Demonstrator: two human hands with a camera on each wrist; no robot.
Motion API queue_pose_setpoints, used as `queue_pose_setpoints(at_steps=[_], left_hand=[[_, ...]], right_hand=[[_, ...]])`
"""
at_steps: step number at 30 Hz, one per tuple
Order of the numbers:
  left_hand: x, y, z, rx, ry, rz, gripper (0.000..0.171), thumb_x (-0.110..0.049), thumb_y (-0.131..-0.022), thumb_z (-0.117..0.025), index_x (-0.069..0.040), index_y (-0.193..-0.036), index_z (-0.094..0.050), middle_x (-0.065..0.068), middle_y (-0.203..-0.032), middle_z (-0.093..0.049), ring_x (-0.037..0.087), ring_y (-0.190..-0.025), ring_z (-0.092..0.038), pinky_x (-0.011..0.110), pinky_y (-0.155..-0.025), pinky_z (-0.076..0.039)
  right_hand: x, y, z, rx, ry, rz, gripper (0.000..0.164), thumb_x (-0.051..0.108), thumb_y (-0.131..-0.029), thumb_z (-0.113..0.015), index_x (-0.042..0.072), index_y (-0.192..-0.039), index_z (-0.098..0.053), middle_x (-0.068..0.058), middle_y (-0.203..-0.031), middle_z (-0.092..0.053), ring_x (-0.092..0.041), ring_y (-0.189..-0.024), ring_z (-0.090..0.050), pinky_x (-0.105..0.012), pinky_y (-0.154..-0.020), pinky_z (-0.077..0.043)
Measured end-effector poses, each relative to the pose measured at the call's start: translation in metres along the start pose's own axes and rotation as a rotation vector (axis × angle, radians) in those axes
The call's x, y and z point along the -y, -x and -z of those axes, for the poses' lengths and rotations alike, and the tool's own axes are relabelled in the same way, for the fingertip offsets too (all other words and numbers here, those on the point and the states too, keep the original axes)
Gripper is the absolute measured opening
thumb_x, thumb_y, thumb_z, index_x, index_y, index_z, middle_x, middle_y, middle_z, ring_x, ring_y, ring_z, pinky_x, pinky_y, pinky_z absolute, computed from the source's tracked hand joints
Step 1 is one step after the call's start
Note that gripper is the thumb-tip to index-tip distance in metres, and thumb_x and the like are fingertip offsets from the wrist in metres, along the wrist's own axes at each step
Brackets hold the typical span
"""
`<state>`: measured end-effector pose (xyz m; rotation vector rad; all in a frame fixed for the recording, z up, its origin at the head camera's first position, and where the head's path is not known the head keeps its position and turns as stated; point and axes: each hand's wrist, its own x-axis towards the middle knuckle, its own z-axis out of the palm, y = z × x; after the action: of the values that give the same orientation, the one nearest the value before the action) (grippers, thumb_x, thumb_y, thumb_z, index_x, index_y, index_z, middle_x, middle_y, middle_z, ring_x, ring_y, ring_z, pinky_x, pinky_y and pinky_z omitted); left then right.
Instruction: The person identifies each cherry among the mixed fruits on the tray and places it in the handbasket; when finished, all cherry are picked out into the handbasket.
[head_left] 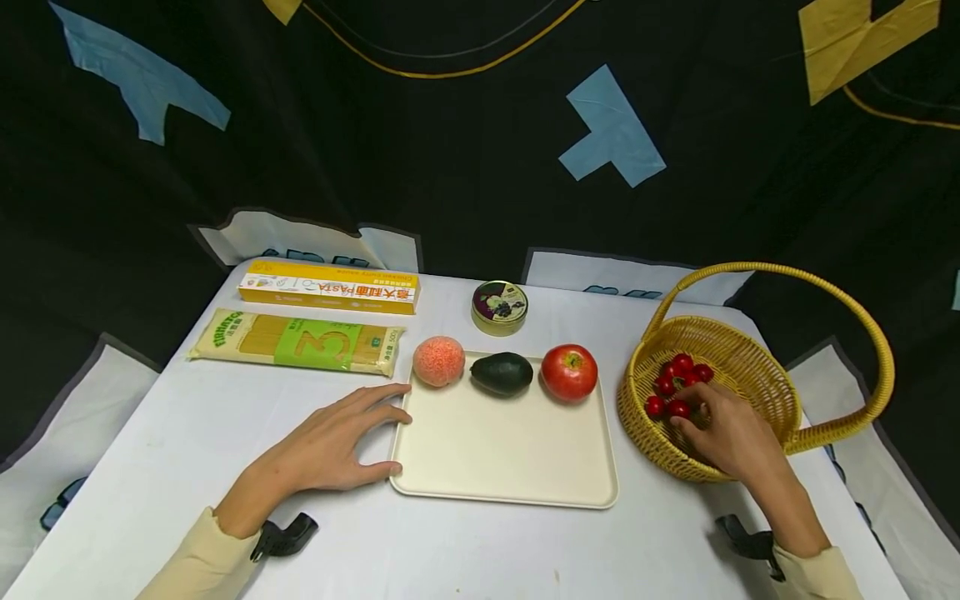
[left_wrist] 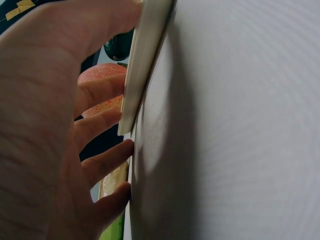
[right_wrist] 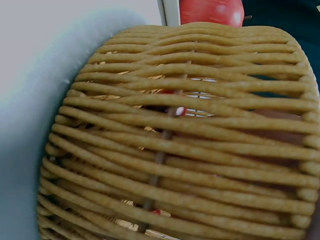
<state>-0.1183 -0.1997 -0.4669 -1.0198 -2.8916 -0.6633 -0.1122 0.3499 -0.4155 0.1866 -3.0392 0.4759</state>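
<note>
A cream rectangular tray (head_left: 510, 450) lies on the table with a peach (head_left: 438, 362), a dark green avocado (head_left: 502, 374) and a red apple (head_left: 570, 372) along its far side. Spread fingers of my left hand (head_left: 330, 442) touch the tray's left edge; the left wrist view shows them against its rim. Inside the yellow wicker basket (head_left: 637, 425), my right hand (head_left: 731, 429) pinches a red cherry (head_left: 678, 408) between thumb and forefinger. Several more cherries (head_left: 682, 364) lie beside it. Basket weave (right_wrist: 180, 135) hides most of that hand in the right wrist view.
Left of the tray lie a bag of dried pasta (head_left: 300, 340) and a yellow pasta box (head_left: 330, 287). Behind the tray stands a round tin (head_left: 499, 307). The basket's tall handle (head_left: 817, 292) arches up at right. A dark curtain (head_left: 420, 150) hangs behind the table.
</note>
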Motion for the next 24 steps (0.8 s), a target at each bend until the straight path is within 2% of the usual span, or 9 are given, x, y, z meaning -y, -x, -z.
queue_pose_setpoints(at_steps=[7, 13, 17, 20, 24], left_hand=[[0.001, 0.001, 0.0, -0.01, -0.002, 0.006, 0.053, -0.058, -0.089, -0.083, -0.03, -0.133, -0.07, -0.003, -0.168, -0.045, 0.029, -0.151, -0.047, 0.059, -0.112, -0.05], [0.0, 0.003, 0.0, -0.023, 0.002, 0.008, 0.053, -0.056, -0.088, -0.085, -0.029, -0.132, -0.071, -0.002, -0.167, -0.046, 0.03, -0.15, -0.048, 0.059, -0.11, -0.051], [-0.001, 0.004, 0.001, 0.01, 0.012, 0.032, 0.054, -0.056, -0.088, -0.085, -0.03, -0.134, -0.07, -0.003, -0.168, -0.045, 0.029, -0.151, -0.047, 0.059, -0.112, -0.05], [-0.005, 0.004, 0.005, 0.046, 0.004, 0.057, 0.057, -0.055, -0.089, -0.084, -0.028, -0.137, -0.069, -0.001, -0.168, -0.045, 0.03, -0.151, -0.047, 0.059, -0.114, -0.048], [-0.023, -0.001, 0.014, 0.03, -0.108, 0.033, 0.065, -0.054, -0.088, -0.086, -0.02, -0.14, -0.068, 0.006, -0.16, -0.054, 0.032, -0.145, -0.054, 0.057, -0.117, -0.046]], right_hand=[[-0.004, -0.003, 0.001, 0.056, -0.013, -0.014, 0.035, 0.018, -0.091, -0.087, 0.001, -0.118, -0.074, -0.012, -0.094, -0.072, -0.026, -0.08, -0.067, -0.042, -0.06, -0.056], [-0.006, -0.009, -0.003, 0.087, 0.009, 0.002, 0.035, 0.02, -0.089, -0.089, 0.003, -0.116, -0.075, -0.005, -0.089, -0.068, -0.022, -0.077, -0.06, -0.037, -0.062, -0.051], [-0.007, -0.009, -0.004, 0.096, 0.015, 0.009, 0.037, 0.023, -0.089, -0.089, 0.003, -0.118, -0.075, -0.004, -0.087, -0.066, -0.021, -0.077, -0.057, -0.036, -0.061, -0.048], [-0.006, -0.007, -0.003, 0.094, 0.024, -0.004, 0.041, 0.027, -0.091, -0.088, 0.002, -0.12, -0.075, -0.008, -0.091, -0.07, -0.024, -0.078, -0.061, -0.039, -0.061, -0.052], [0.006, -0.004, 0.003, 0.034, 0.042, -0.022, 0.051, 0.034, -0.095, -0.084, -0.001, -0.129, -0.07, -0.026, -0.114, -0.069, -0.042, -0.092, -0.068, -0.059, -0.073, -0.062]])
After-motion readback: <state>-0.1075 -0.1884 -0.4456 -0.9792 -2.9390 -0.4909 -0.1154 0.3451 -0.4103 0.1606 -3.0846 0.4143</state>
